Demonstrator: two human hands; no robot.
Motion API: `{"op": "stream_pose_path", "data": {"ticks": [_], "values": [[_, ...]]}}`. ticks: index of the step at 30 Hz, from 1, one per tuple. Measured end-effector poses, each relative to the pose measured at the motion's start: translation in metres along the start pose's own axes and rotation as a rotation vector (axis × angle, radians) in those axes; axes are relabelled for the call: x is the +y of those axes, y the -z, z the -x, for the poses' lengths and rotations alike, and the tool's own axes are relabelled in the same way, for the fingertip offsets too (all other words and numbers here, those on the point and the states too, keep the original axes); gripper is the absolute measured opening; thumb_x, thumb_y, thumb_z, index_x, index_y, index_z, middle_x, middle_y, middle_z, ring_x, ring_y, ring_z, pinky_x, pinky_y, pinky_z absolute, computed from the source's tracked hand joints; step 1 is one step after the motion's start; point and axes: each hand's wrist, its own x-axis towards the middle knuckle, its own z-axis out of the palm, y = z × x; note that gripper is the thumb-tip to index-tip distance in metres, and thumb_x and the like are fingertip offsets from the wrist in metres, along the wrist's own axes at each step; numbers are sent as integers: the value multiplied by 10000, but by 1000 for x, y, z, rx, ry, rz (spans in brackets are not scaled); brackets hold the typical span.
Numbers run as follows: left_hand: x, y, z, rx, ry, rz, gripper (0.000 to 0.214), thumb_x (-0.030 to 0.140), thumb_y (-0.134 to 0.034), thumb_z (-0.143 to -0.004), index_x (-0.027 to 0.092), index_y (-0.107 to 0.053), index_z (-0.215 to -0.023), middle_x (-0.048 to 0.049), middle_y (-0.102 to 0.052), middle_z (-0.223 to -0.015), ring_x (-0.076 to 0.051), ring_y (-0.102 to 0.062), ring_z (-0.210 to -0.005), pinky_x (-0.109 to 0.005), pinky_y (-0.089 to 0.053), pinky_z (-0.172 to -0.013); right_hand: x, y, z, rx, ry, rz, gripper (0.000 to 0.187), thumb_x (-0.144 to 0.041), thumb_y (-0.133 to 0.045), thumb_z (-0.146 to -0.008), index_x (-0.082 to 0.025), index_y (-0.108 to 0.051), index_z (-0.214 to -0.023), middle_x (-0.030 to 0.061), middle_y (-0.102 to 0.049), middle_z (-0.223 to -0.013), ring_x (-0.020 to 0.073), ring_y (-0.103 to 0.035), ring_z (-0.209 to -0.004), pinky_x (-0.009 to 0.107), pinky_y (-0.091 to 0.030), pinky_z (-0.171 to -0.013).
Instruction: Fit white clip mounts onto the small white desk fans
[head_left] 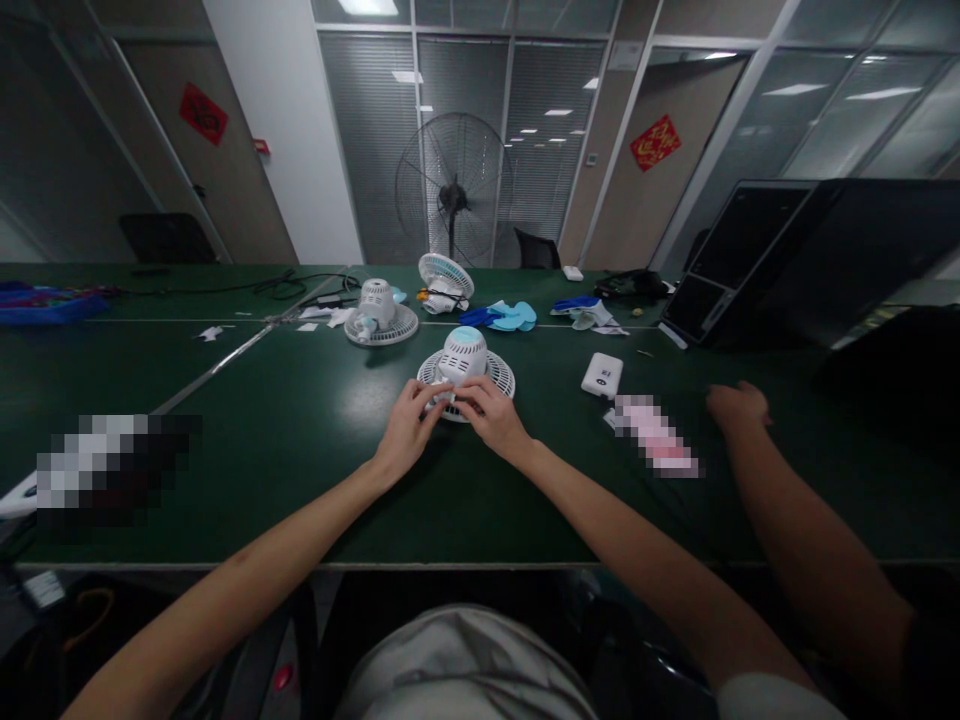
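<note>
A small white fan [463, 355] lies grille-down on the green table in front of me, its rounded motor housing with a light-blue cap facing up. At its near edge, my left hand [407, 428] and my right hand [495, 415] come together, fingertips closed on a small white part of the fan at the neck. The fingers cover most of that part, so its exact shape is hidden. Behind it to the left, a second small fan [379, 312] also rests on its grille. A third fan [445, 283] with a dark cable stands farther back.
Blue fan blades [513, 316] lie behind the fan. To the right are a white power bank [602, 375], a blurred pink item [656, 437], a co-worker's hand [739, 405] and a black computer case [720, 270]. A blue tray [45, 303] sits far left.
</note>
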Motion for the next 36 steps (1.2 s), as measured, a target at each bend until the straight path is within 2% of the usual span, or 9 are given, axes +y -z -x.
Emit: {"op": "stream_pose_path", "data": {"ticks": [10, 19, 31, 34, 36], "values": [[3, 5, 2, -54, -3, -1, 320, 278, -545, -1030, 285, -669, -1325, -78, -562, -1139, -244, -608, -1028, -368, -529, -920, -2, -2, 0, -4, -29, -57, 199, -247, -655, -996, -246, -681, -1193, 82, -647, -1128, 233, -689, -970, 378, -662, -776], [5, 7, 2, -86, -40, -58, 333, 209, -508, -1038, 270, -629, -1342, -80, -552, -1164, -229, -615, -1030, -388, -535, -943, -4, 1, -1, -6, -55, -76, 116, -282, -669, -994, -208, -695, -1080, 76, -637, -1074, 212, -668, -918, 336, -632, -739], [7, 6, 2, -103, -44, -125, 314, 205, -506, -1048, 258, -615, -1338, -71, -540, -1160, -204, -614, -1017, -379, -559, -942, -9, 4, -4, -8, -91, -88, 145, -330, -666, -996, -199, -721, -973, 74, -657, -999, 209, -653, -872, 328, -578, -743], [8, 6, 2, -102, -45, -128, 311, 203, -510, -1046, 255, -618, -1333, -68, -538, -1163, -199, -617, -1013, -365, -559, -931, -10, 3, -4, -12, -131, -102, 176, -344, -666, -991, -199, -723, -910, 66, -678, -955, 209, -653, -849, 337, -559, -769], [7, 6, 2, -100, -44, -130, 307, 208, -508, -1047, 258, -620, -1328, -65, -538, -1159, -198, -620, -1013, -362, -557, -929, -11, 1, -4, -16, -227, -156, 209, -373, -677, -976, -199, -719, -868, 57, -692, -931, 188, -652, -776, 316, -546, -718]]}}
